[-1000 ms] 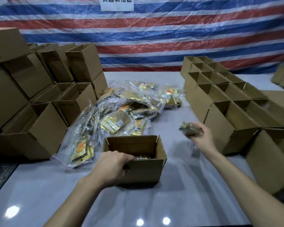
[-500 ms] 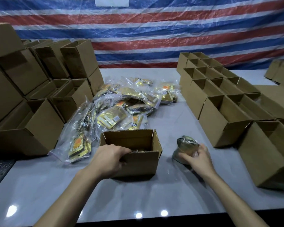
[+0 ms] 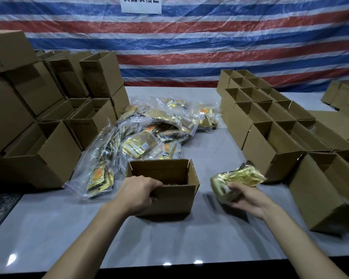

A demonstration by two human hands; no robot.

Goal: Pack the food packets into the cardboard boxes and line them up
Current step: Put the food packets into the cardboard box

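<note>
Stacked cartons (image 3: 48, 154) sat at the left end of the bench (image 3: 189, 238), then a messy pile of food packets (image 3: 149, 133) in clear bags. The left hand (image 3: 137, 193) was curled over the near rim of an open box (image 3: 169, 190) — fingers tucked inside. Just right of it, the right hand (image 3: 248, 198) gripped a gold packet bundle (image 3: 236, 182), with rows of open boxes (image 3: 270, 141) lined up beyond.
</note>
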